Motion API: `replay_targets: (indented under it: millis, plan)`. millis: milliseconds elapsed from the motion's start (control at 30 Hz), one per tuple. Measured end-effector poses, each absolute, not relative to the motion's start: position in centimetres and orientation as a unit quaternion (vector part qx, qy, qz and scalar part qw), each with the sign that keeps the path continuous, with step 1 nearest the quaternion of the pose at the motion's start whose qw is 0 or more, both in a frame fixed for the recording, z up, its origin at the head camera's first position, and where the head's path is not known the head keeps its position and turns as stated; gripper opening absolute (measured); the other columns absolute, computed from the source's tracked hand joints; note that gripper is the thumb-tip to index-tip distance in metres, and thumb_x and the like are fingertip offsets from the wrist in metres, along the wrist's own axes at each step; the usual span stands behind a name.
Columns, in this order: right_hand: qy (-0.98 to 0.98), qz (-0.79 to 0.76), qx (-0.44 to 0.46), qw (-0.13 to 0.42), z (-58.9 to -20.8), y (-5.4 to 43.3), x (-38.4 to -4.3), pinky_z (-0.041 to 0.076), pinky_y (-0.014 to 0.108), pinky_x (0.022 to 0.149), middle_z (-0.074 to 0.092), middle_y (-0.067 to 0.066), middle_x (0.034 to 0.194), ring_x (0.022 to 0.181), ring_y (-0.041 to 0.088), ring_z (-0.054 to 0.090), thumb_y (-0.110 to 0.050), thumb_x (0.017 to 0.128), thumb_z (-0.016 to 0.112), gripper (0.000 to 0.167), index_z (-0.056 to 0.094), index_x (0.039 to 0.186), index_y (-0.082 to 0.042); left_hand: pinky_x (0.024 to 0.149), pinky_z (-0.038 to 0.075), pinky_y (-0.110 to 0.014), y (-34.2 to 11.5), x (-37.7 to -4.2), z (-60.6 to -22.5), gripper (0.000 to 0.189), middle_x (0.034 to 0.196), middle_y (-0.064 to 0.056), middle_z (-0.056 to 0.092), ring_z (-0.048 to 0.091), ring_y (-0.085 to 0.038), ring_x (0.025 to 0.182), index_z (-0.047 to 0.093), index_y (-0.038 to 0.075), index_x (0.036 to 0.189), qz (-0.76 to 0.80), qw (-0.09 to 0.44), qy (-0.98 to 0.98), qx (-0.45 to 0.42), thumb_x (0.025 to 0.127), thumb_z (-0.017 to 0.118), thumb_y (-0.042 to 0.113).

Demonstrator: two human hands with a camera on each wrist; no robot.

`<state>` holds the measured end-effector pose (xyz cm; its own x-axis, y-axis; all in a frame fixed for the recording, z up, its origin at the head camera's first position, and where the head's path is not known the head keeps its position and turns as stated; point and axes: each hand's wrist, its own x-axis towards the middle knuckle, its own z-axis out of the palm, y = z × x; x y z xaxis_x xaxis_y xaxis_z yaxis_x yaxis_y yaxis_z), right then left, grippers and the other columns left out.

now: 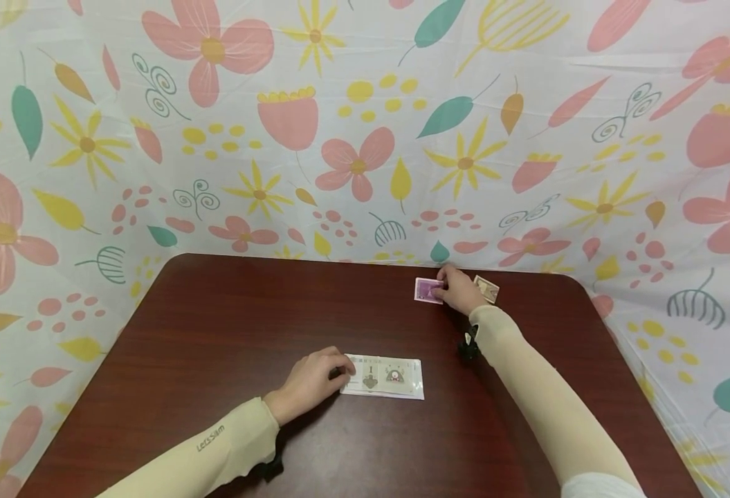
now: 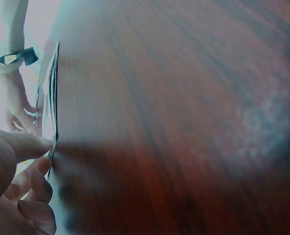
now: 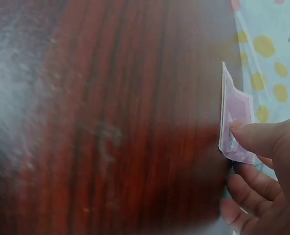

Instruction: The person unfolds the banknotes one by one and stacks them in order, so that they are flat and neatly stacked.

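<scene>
Near the middle of the table lies a thin stack of play banknotes [image 1: 385, 377], the top one pale with a "1" and a small animal drawing. My left hand [image 1: 311, 380] pinches the stack's left end between thumb and fingers. In the left wrist view the stack [image 2: 52, 100] appears edge-on, its sheets slightly fanned. At the far edge, my right hand [image 1: 461, 290] pinches a small purple note [image 1: 425, 290] by its right side. The right wrist view has the thumb on top of the purple note [image 3: 240, 110], whose near part is bent up.
A small beige and brown note [image 1: 488, 289] lies just right of my right hand, partly behind it. The dark reddish table [image 1: 227, 311] ends at a flower-patterned cloth [image 1: 352, 207] close behind the purple note.
</scene>
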<state>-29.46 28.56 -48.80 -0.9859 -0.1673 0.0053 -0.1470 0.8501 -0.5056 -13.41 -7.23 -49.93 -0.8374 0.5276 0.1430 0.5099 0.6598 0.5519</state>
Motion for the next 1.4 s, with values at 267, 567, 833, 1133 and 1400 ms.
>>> replay_targets:
  millis: [267, 567, 833, 1133, 1400]
  plan:
    - [0.953, -0.295, -0.069, -0.013, -48.9, 28.5, -28.2, 0.051, 0.049, 0.082, 0.069, 0.019, 0.099, 0.087, 0.034, 0.064, -0.006, 0.101, 0.065, 0.01, 0.06, 0.109, -0.001, 0.066, 0.05, -0.028, -7.2, -13.1, -50.0, 0.011, 0.094, 0.006, 0.065, 0.063, -0.008, 0.078, 0.077, 0.017, 0.103, 0.304, 0.02, 0.909, 0.285, 0.095, 0.074, 0.009]
    - [0.937, -0.347, -0.045, -0.008, -48.8, 28.7, -26.5, 0.049, 0.036, 0.071, 0.071, 0.014, 0.092, 0.078, 0.023, 0.061, -0.01, 0.101, 0.066, 0.013, 0.07, 0.106, 0.002, 0.068, 0.052, -0.031, -7.2, -13.0, -50.1, 0.012, 0.095, 0.005, 0.066, 0.066, -0.012, 0.082, 0.076, 0.017, 0.105, 0.3, 0.015, 0.912, 0.279, 0.095, 0.076, 0.011]
    - [0.916, -0.4, -0.036, 0.001, -48.3, 28.7, -24.5, 0.052, 0.029, 0.068, 0.071, 0.017, 0.093, 0.079, 0.023, 0.065, -0.01, 0.103, 0.064, 0.017, 0.069, 0.11, 0.004, 0.066, 0.051, -0.029, -7.2, -13.3, -50.3, 0.012, 0.095, 0.006, 0.064, 0.064, -0.01, 0.081, 0.074, 0.019, 0.107, 0.297, 0.016, 0.913, 0.279, 0.096, 0.074, 0.012]
    - [0.898, -0.439, -0.038, 0.002, -48.3, 28.2, -21.6, 0.056, 0.03, 0.067, 0.074, 0.015, 0.09, 0.075, 0.023, 0.068, -0.009, 0.102, 0.066, 0.016, 0.072, 0.107, 0.004, 0.063, 0.048, -0.028, -7.1, -13.2, -50.0, 0.01, 0.096, 0.005, 0.064, 0.057, -0.007, 0.072, 0.075, 0.017, 0.108, 0.289, 0.015, 0.915, 0.283, 0.1, 0.069, 0.013]
    - [0.894, -0.443, -0.063, 0.008, -48.1, 26.6, -19.3, 0.056, 0.03, 0.065, 0.073, 0.01, 0.086, 0.072, 0.02, 0.066, -0.009, 0.1, 0.069, 0.011, 0.073, 0.104, 0.001, 0.063, 0.048, -0.027, -7.1, -13.1, -49.8, 0.01, 0.096, 0.004, 0.065, 0.056, -0.006, 0.071, 0.075, 0.016, 0.108, 0.289, 0.006, 0.913, 0.288, 0.102, 0.067, 0.014]
